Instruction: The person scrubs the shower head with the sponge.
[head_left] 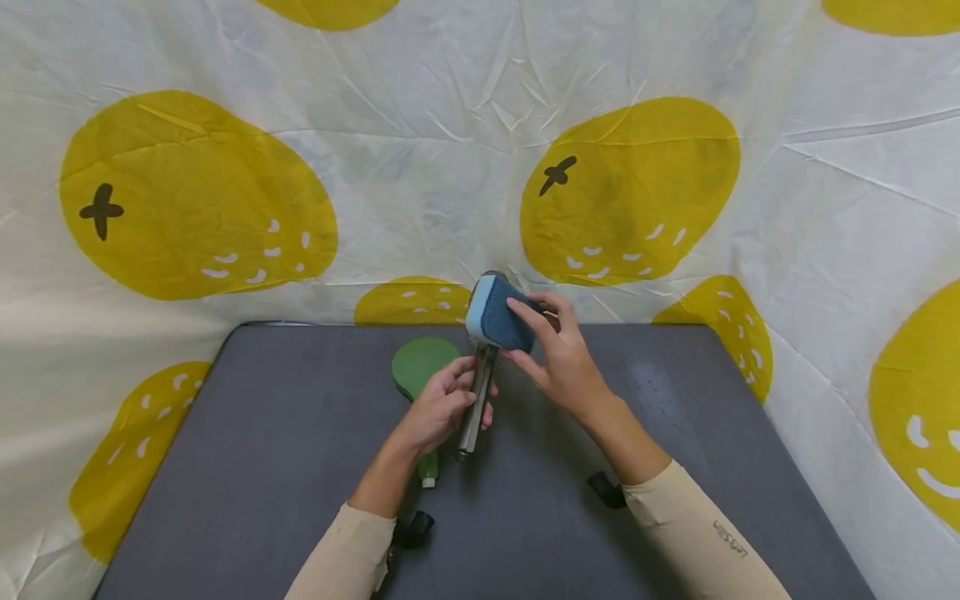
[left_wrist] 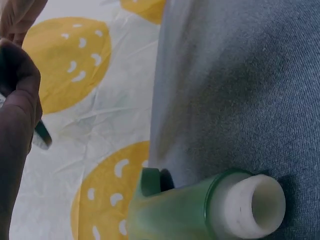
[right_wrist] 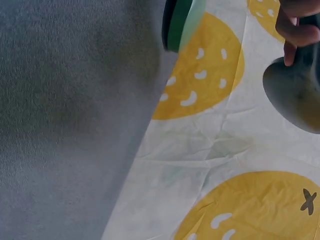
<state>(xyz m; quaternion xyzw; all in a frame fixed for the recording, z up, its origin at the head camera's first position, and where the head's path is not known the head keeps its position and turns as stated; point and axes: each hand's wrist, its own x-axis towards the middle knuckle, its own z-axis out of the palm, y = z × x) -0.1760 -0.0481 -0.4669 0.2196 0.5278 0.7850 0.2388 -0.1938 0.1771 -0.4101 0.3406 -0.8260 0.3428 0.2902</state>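
My left hand (head_left: 459,393) grips the thin metal handle (head_left: 474,404) of a utensil held upright over the grey table (head_left: 285,433). My right hand (head_left: 534,335) holds a blue sponge (head_left: 497,321) pressed against the utensil's head, which the sponge mostly hides. In the right wrist view the dark rounded head (right_wrist: 295,97) shows below my fingertips (right_wrist: 299,31). A green paddle-shaped spatula (head_left: 422,364) lies flat on the table just left of my left hand. Its handle, with a white end (left_wrist: 252,205), fills the bottom of the left wrist view.
A white cloth with large yellow fruit shapes (head_left: 622,192) hangs behind and around the table. The table's back edge (head_left: 315,325) runs close behind the spatula. Black wrist straps (head_left: 412,529) sit on both forearms.
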